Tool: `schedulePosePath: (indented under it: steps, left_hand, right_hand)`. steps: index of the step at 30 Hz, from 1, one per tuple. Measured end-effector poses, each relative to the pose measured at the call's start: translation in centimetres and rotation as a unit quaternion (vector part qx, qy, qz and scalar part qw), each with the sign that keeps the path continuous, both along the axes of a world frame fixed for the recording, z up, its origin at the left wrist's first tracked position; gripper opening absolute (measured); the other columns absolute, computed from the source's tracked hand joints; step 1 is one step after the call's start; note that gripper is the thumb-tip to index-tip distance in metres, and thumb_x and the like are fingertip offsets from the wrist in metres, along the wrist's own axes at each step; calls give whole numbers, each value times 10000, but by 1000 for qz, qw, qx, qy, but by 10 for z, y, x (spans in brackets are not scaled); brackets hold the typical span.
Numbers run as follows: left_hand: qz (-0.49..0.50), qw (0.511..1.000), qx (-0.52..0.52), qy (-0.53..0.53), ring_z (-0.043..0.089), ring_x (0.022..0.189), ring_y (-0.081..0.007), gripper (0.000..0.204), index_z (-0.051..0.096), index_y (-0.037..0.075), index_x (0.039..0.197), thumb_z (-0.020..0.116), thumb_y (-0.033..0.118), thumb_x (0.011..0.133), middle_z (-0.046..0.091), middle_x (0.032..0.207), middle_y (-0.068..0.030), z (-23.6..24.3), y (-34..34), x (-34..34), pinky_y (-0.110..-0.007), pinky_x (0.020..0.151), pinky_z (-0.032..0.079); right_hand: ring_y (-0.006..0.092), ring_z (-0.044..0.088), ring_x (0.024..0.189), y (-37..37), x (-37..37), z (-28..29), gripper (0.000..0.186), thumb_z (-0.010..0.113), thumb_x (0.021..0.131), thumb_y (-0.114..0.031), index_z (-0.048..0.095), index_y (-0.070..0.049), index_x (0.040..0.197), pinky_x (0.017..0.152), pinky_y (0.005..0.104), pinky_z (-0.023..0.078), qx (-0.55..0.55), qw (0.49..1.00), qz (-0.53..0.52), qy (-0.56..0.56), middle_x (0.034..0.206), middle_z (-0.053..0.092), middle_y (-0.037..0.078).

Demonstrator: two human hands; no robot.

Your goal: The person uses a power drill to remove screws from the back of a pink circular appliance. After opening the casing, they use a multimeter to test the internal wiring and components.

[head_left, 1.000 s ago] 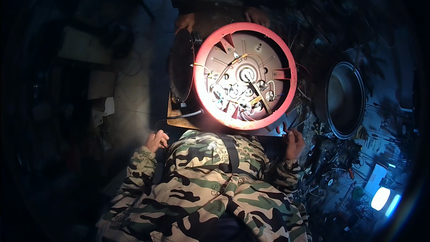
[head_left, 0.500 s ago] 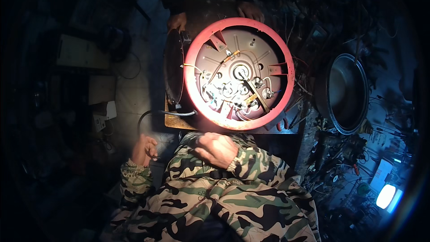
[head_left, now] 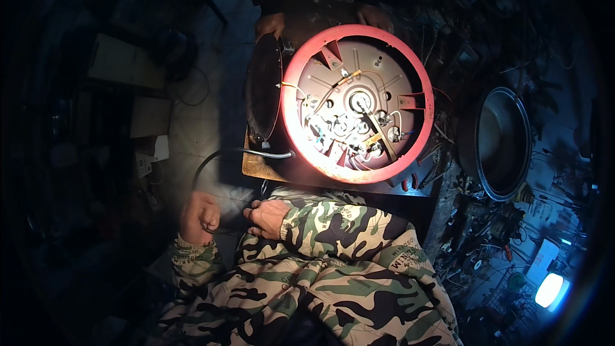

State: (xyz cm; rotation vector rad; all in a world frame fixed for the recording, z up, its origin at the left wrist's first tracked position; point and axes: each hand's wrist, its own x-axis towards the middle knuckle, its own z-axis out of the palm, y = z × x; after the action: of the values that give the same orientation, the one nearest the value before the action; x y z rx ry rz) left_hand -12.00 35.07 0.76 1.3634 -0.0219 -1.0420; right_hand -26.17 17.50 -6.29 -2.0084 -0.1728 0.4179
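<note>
A round, red-rimmed appliance housing (head_left: 423,106) stands with its wired inside facing up, brightly lit in the middle. A dark power cable (head_left: 256,152) leaves its lower left side and bends down to my left hand (head_left: 201,213). The fingers of that hand are curled closed around the cable. My right hand (head_left: 269,216) is over my lap, its fingers bent together toward the left hand; whatever lies between them is hidden. At the housing's left edge a dark round cover (head_left: 263,90) stands on edge, linked by a thin yellow wire.
Another person's hand (head_left: 270,24) rests at the cover's top, and their other hand (head_left: 376,17) is behind the housing. Everything stands on a wooden table (head_left: 256,168). A metal pot (head_left: 503,144) and cluttered parts lie right; a lamp (head_left: 551,290) glows lower right.
My right hand has moved left and slightly down, closer to my left hand. My left hand has turned and closed further. The whole view has shifted a little, putting the housing farther right.
</note>
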Motion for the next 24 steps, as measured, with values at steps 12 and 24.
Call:
schedulePosePath:
  steps: [12,24]
  left_hand:
    - [-34,987,-152,46,504,678,-154,396,521,17,1156,456,400,1083,508,732,-47,42,-37,-11,-290,593,425]
    - [23,998,-52,8,492,715,-129,273,565,37,1097,462,290,1100,462,731,4,-2,-41,49,-292,637,410]
  right_hand:
    - [378,624,1099,15,17,6,412,706,894,-285,631,-42,1219,899,461,525,51,997,-37,-35,1098,651,174]
    - [415,656,922,-25,-31,-2,261,705,880,-213,616,10,984,807,488,530,-19,978,-202,-38,928,678,212]
